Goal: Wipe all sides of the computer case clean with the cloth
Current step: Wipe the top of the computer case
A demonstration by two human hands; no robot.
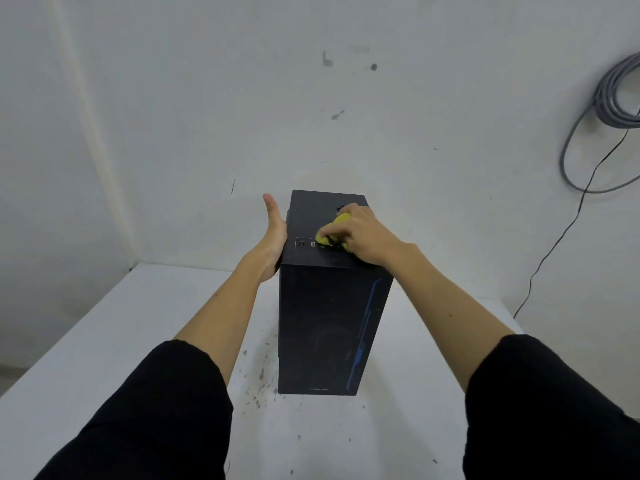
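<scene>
Head view, looking down over both forearms, black sleeves (145,420) pushed up near the elbows. White counter (86,341) fills the lower part, set against a white wall (173,98) with a few scuffs and marks. Left hand (273,237) lies flat against the left side of the computer case (322,323) near its top edge, thumb straight and pointing up, palm touching the panel; the fingers are hidden behind the case edge, so how far they wrap is unclear, but nothing is gripped. Grey-brown specks and crumbs (259,375) scattered on the counter just left of the case base and in front of it. Computer case is black, standing upright in the middle of the counter, front face toward the camera with a thin blue line running down its right side. Top panel shows a row of small ports and buttons near the front edge. Yellow cloth (337,225) is bunched on the top panel, right over those ports. Right hand (360,237) sits on top of the cloth, fingers curled round it, pressing it onto the case top. Far right on the wall: a coil of grey cable (609,98) hanging, and a thin black wire (561,237) trailing down from it behind the counter.
</scene>
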